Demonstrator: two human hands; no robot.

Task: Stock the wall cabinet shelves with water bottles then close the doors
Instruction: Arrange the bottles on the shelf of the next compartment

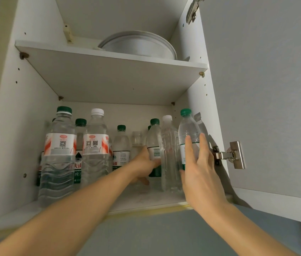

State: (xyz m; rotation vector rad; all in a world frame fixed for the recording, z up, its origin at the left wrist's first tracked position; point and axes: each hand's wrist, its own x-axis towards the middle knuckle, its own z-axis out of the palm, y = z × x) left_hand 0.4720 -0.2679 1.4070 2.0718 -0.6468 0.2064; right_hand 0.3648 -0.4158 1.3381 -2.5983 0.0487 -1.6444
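Observation:
The wall cabinet's lower shelf (142, 199) holds several water bottles. My left hand (143, 164) reaches deep inside and grips the lower part of a small green-capped bottle (154, 141) standing mid-right. Straight fingers of my right hand (200, 163) lie against another green-capped bottle (187, 126) at the shelf's right end, close to the side wall. A clear ribbed bottle with a white cap (169, 154) stands between those two. Two large bottles with red-and-white labels (59, 154) (95, 145) stand at the front left, with smaller green-capped ones behind.
The upper shelf (109, 58) carries a stack of white dishes (138, 45). The right door (266, 89) stands open, its metal hinge (229, 155) just right of my right hand. A small clear bottle without a cap (136, 139) stands at the back.

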